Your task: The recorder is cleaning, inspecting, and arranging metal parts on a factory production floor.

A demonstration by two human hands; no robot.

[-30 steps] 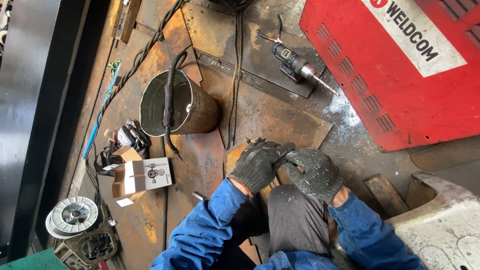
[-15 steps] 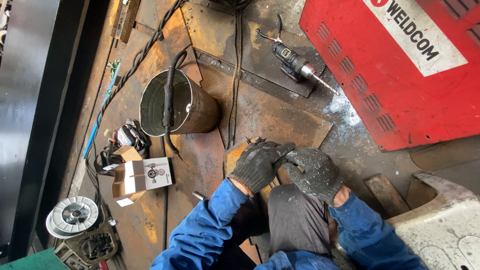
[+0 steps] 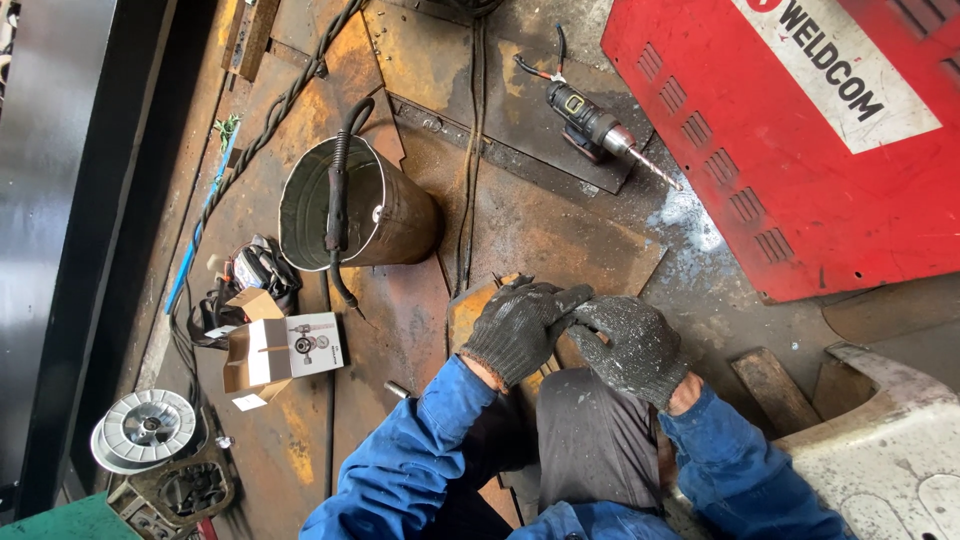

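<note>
Both hands wear dark grey gloves and meet fingertip to fingertip above the knee. The left hand (image 3: 520,328) curls its fingers toward the right hand (image 3: 630,345), which pinches at the left glove's fingertips. The left glove's long axis runs lower-left to upper-right. A metal bucket (image 3: 375,205) stands farther left.

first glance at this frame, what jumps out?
The big red metal casing fills the top right corner. In the middle, the left hand and right hand, both in dark work gloves, meet fingertip to fingertip above the person's knee. Left of them a steel bucket stands on the rusty floor plates, and a drill lies beside the casing.
</note>
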